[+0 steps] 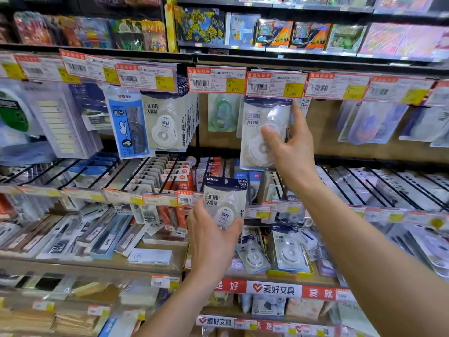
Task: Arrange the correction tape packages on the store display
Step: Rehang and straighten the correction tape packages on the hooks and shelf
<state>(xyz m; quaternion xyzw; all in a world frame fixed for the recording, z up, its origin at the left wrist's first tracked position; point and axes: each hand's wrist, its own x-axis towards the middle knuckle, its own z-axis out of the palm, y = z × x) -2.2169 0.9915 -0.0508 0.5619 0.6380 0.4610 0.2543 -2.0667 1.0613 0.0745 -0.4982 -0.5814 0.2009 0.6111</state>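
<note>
A stationery shop: correction tape packages (165,122) hang beneath barcoded price tags (216,80).

Two hands are in view: left hand (213,229) at 6 o'clock, right hand (291,147) at 2 o'clock. Each grips one white 30-metre correction tape package. Five of these show their faces: the upper held package (257,142), the lower held package (224,200), one hanging package (165,122) at 10 o'clock fronting an uncountable stack, and two in the one yellow tray (289,273) at 5 o'clock. One green correction tape package (222,113) hangs at 12 o'clock, one blue ruler set package (128,125) at 10 o'clock. Two red banner strips (274,288) lie toward 5 and 6 o'clock.
</note>
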